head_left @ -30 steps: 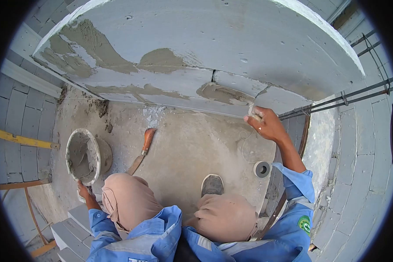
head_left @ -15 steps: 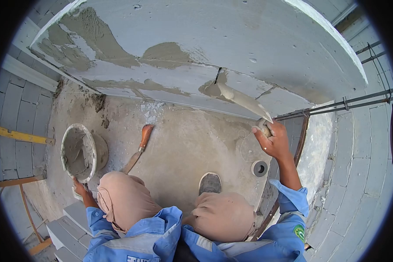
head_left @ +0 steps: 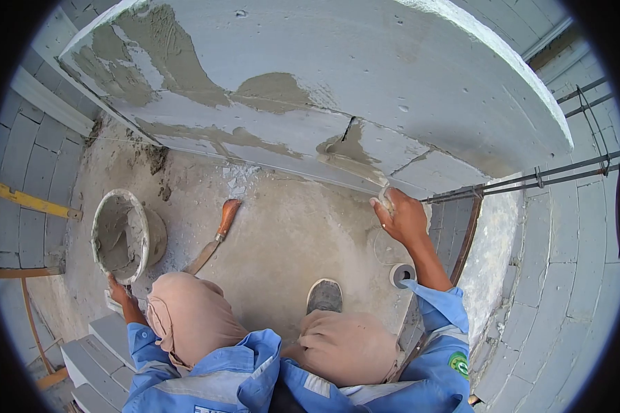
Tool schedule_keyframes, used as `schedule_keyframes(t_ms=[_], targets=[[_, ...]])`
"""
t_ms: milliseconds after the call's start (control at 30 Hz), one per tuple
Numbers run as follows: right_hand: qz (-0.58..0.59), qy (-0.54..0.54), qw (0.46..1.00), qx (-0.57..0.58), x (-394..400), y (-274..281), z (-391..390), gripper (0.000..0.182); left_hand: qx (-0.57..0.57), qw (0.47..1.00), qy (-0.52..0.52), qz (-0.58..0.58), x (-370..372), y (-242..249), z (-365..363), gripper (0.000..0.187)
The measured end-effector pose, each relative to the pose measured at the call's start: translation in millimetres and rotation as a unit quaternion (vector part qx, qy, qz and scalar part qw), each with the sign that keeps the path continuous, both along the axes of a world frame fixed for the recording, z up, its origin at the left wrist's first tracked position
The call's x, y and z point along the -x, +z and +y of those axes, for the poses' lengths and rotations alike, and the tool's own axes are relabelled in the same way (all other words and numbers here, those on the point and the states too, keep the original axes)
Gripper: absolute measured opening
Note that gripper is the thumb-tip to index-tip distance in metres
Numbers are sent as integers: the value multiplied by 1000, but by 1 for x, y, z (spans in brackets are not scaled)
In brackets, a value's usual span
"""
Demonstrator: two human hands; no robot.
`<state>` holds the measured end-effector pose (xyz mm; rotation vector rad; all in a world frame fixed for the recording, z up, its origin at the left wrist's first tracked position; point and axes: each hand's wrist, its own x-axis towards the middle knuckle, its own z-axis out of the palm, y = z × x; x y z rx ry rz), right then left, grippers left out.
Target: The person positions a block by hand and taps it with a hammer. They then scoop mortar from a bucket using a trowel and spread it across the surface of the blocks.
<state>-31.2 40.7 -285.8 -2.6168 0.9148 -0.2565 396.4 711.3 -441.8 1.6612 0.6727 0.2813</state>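
My right hand [head_left: 405, 215] is closed round the handle of a trowel [head_left: 355, 167], whose blade lies against the lower part of the grey block wall [head_left: 289, 131]. Wet mortar [head_left: 351, 143] is smeared on the blocks just above the blade, around a dark open joint. Low on the left, my left hand [head_left: 119, 290] grips the near rim of a round bucket [head_left: 146, 237] that has grey mortar inside.
A wooden-handled blade tool [head_left: 229, 219] lies on the floor between bucket and wall. A roll of tape [head_left: 401, 275] is beside my right forearm. Steel bars [head_left: 530, 180] jut out at the right. Grey blocks [head_left: 96, 358] are stacked at lower left, below a yellow level [head_left: 31, 199].
My right hand and the trowel have moved left and slightly down, and the blade now lies flatter along the wall's lower part. My left hand is still at the bucket.
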Motion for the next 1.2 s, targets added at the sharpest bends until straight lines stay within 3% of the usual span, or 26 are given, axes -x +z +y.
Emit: schedule_keyframes(t_ms=[67, 133, 267, 333, 367, 500, 667, 800, 900, 1000, 1133, 1200], targets=[[-23, 2, 1000, -14, -3, 29, -1, 35, 5, 1000, -4, -15, 4, 2, -4, 48], [-40, 16, 999, -14, -2, 51, -9, 38, 0, 1000, 6, -2, 0, -1, 2, 71], [-45, 16, 995, -89, 4, 95, -23, 40, 0, 1000, 24, 16, 0, 1, -1, 67], [-76, -37, 978, -190, 9, 116, -24, 39, -17, 1000, 13, 4, 3, 4, -5, 54], [-95, -35, 979, -177, 13, 120, -23, 40, -18, 1000, 14, 6, 2, 2, -2, 54], [-192, -27, 966, -174, 26, 98, -16, 41, -42, 999, 8, 3, 9, 8, -11, 57], [-60, -3, 960, -273, 15, 73, -21, 43, -11, 999, 0, -42, 11, 12, -17, 62], [7, -18, 964, -266, 9, 88, -43, 43, -33, 999, 32, -2, 5, 6, -9, 68], [-9, -59, 957, -284, 28, 102, -45, 41, -7, 999, 26, 37, 3, 5, -5, 66], [-16, -104, 952, -288, 61, 99, -40, 40, -19, 1000, 1, -19, 10, 5, -7, 63], [-41, -102, 971, -210, 87, 85, -18, 39, -20, 999, 14, 25, 6, 4, -8, 59], [-47, -31, 988, -142, 77, 65, -3, 39, -20, 999, 27, 2, 5, 7, -12, 62]])
